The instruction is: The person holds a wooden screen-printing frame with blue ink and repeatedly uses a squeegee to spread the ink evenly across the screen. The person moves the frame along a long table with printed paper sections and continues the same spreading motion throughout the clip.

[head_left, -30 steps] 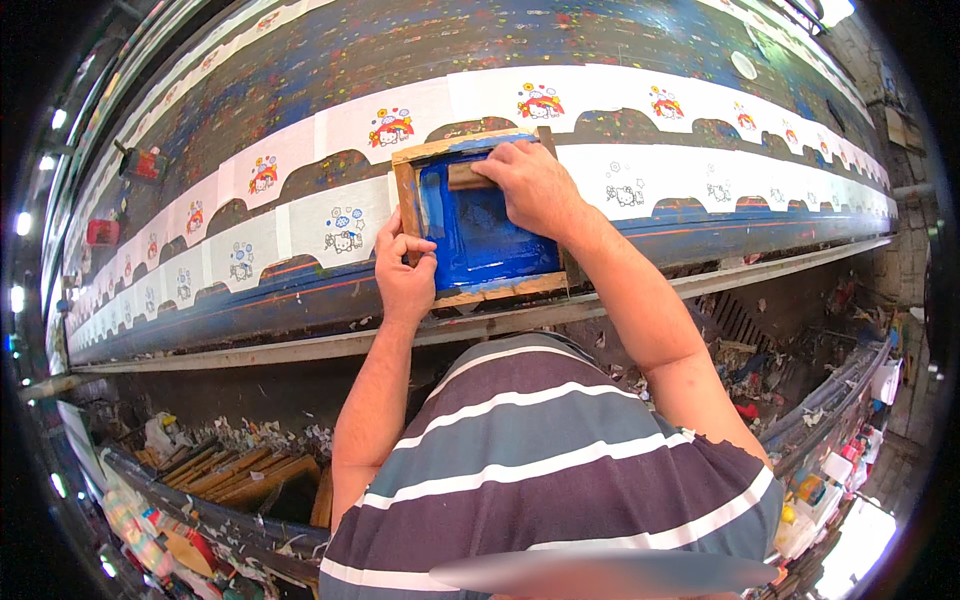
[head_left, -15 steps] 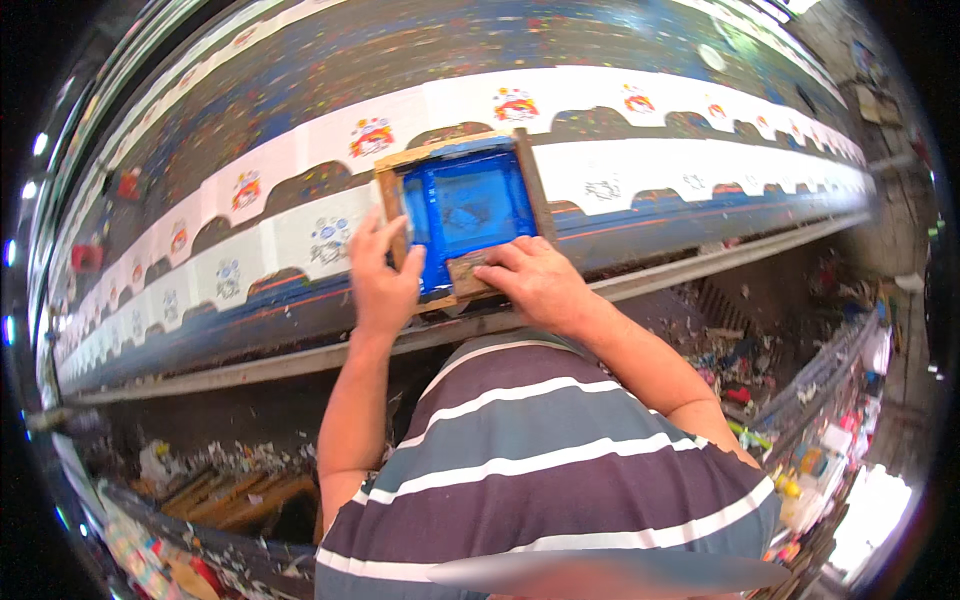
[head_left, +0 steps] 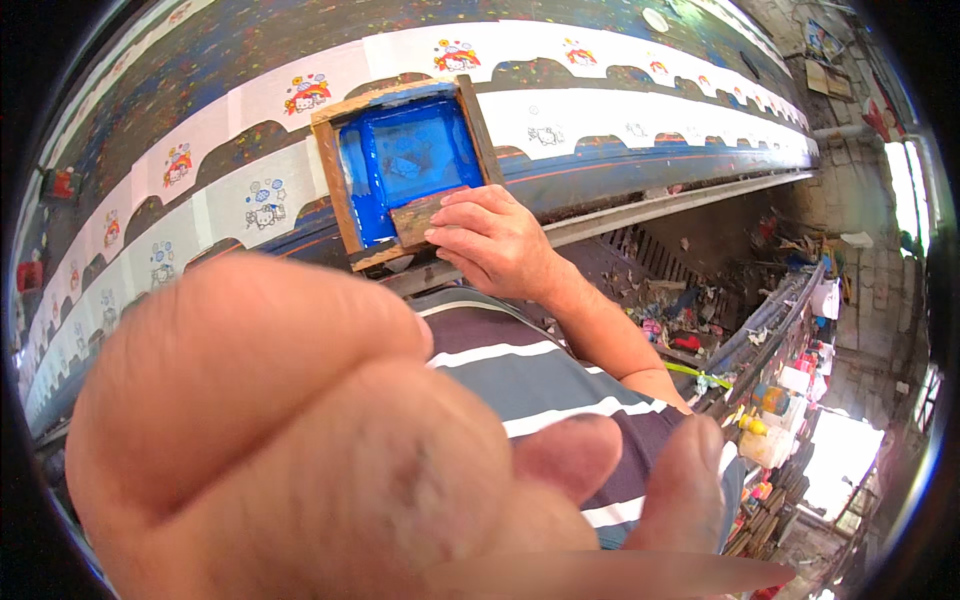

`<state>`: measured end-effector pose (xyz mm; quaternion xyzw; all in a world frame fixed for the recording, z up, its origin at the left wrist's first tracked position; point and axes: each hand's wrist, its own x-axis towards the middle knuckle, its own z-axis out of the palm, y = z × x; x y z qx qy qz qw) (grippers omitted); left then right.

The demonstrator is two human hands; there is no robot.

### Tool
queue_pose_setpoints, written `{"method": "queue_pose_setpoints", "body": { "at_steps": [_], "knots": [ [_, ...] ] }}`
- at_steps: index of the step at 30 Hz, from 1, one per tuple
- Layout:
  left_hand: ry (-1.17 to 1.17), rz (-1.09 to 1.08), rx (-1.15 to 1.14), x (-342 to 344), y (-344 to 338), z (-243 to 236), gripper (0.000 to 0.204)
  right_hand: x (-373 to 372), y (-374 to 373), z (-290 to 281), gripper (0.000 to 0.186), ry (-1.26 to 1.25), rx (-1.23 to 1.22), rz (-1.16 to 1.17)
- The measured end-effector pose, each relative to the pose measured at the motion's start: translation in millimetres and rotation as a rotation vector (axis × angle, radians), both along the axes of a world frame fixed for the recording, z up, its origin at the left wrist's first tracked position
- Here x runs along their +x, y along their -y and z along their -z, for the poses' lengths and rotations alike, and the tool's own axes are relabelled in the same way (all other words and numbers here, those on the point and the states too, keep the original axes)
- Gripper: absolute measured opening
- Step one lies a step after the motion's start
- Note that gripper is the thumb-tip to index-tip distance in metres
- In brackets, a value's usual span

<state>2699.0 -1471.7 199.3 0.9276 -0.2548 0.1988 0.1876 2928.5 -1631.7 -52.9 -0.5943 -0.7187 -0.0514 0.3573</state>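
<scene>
A wooden screen-printing frame (head_left: 484, 130) with blue ink lies over a strip of white printed pieces (head_left: 330, 152). My right hand (head_left: 490, 240) is closed on a wooden squeegee (head_left: 415, 218) at the near edge of the frame, its blade side in the blue ink (head_left: 405, 150). My left hand (head_left: 330, 430) is raised very close to the camera and looks large and partly blurred. Its fingers are bent and two fingertips stand apart, with nothing seen between them. It covers the lower left of the view.
A long printing table (head_left: 300, 45) stained with paint specks carries rows of white pieces with coloured prints. Along its near side runs a metal rail (head_left: 690, 195). Scraps litter the floor (head_left: 690, 300) beyond it, and bottles and containers (head_left: 765, 425) stand at the right.
My left hand has left the frame's left side and come up close to the camera. My right hand stays on the squeegee. The view has shifted, so the frame appears further left and higher.
</scene>
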Motion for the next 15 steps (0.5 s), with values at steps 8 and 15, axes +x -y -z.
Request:
{"method": "queue_pose_setpoints", "body": {
  "at_steps": [8, 15],
  "knots": [
    [0.018, 0.09, 0.049, -7, 1, -9, 0.03, -13, 6, -6, 0.031, 0.004, 0.075, 0.036],
    [0.025, 0.058, 0.078, -21, -3, -15, 0.034, -23, 6, -2, 0.023, 0.02, 0.112, 0.091]
  ]
}}
